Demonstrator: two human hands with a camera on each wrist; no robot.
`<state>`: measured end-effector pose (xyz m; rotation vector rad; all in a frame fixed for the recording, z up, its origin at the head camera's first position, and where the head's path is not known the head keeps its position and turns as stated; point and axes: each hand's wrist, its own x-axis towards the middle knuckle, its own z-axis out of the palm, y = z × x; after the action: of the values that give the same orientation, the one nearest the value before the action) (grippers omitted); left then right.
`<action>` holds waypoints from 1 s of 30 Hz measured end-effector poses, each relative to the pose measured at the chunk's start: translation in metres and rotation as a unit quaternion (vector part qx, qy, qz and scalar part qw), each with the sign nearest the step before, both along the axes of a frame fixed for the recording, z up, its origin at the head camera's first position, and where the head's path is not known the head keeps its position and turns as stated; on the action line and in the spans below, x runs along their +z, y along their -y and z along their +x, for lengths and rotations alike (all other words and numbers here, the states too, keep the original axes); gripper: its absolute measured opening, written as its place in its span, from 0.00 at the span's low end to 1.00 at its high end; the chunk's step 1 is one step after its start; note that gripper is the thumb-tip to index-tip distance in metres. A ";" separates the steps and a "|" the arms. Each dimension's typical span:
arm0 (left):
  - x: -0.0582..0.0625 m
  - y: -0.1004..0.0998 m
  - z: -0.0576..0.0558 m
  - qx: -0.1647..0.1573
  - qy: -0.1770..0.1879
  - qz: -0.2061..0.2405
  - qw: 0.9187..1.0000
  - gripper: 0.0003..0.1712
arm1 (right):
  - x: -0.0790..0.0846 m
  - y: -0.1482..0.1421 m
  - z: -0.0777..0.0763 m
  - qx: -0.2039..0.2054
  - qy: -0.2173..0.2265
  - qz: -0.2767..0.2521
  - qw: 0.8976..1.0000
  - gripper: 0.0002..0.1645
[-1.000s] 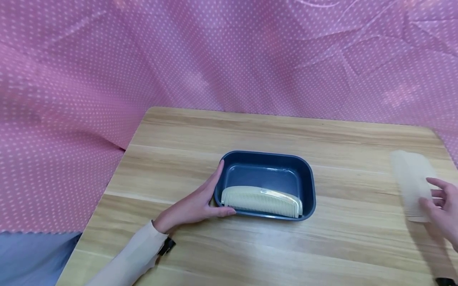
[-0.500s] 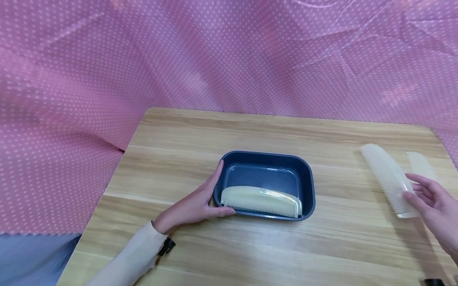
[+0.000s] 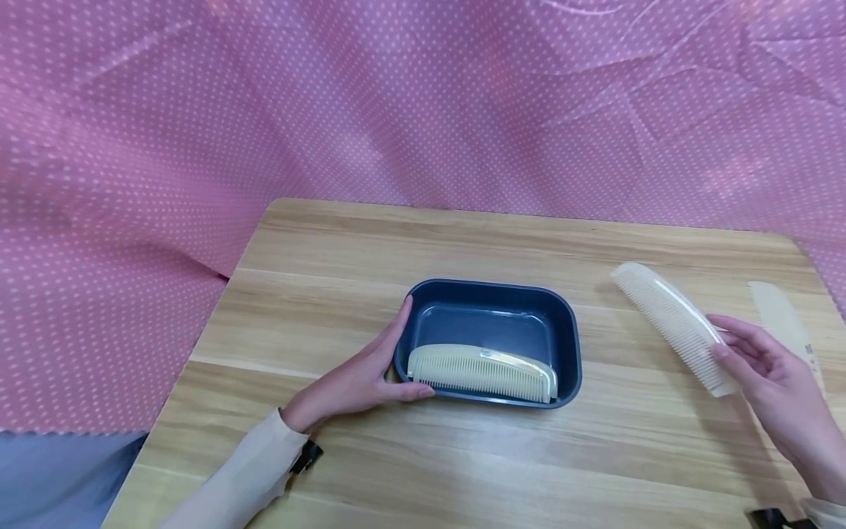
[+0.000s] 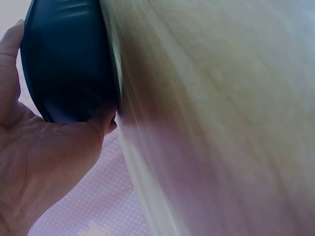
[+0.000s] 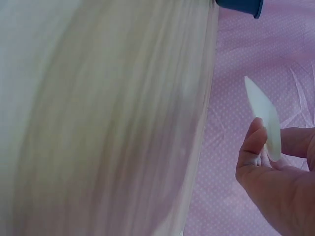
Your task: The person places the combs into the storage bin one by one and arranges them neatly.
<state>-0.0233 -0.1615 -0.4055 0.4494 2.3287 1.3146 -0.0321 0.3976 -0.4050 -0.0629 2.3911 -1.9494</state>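
Note:
A dark blue rectangular box (image 3: 494,294) stands on the wooden table with a cream comb (image 3: 479,373) lying along its near side, teeth toward me. My left hand (image 3: 353,386) holds the box's left end between thumb and fingers; in the left wrist view the hand (image 4: 49,152) spans that end. On the right, my right hand (image 3: 769,371) pinches a second cream comb (image 3: 670,317) near its lower end, tilted, with its shadow on the table beneath. The right wrist view shows this comb (image 5: 265,115) edge-on between thumb and fingers.
Another cream comb (image 3: 783,316) lies on the table (image 3: 502,470) behind the right hand, partly hidden by it. Pink dotted cloth (image 3: 423,110) hangs behind the table and on the left.
My right hand has lifted its comb off the other one and carried it left toward the box, uncovering the comb beneath. My left hand and the box have stayed put.

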 end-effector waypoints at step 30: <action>-0.002 0.000 0.001 0.000 0.000 -0.002 1.000 0.75 | 0.004 0.053 0.007 0.053 0.010 0.013 0.998 0.28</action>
<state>-0.0227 -0.1617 -0.4078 0.4475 2.3314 1.3088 -0.0248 0.3449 -0.4009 -0.1651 2.3502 -1.8633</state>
